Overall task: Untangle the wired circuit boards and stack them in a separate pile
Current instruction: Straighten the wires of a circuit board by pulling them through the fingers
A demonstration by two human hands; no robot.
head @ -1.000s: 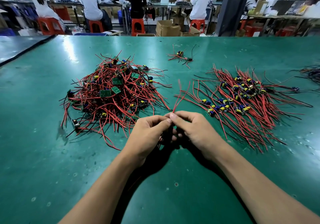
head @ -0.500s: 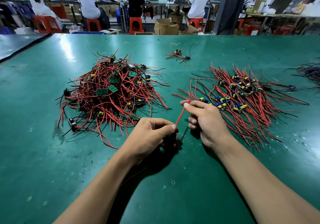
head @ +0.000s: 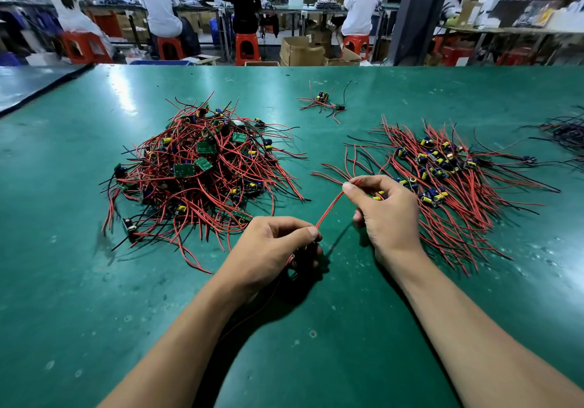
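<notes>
L grip (head: 271,246) held 1 board (head: 304,254), R grip (head: 388,214) pinched its wire (head: 330,208); wire pointed up-right at the sorted pile (head: 467,192), nearer to R.

WORKBENCH VIEW: Two bare forearms and hands are all that shows of the worker from the head-mounted view; the left hand (head: 271,246) and the right hand (head: 388,214) are uncovered, and both arms run bare from the wrist to the lower edge of the frame. The forearms are slim and smooth, narrowing to the wrists, with creases showing at the knuckles and at the base of the right thumb. The thumbnails in sight, one on each hand, are cut short and plain.
</notes>
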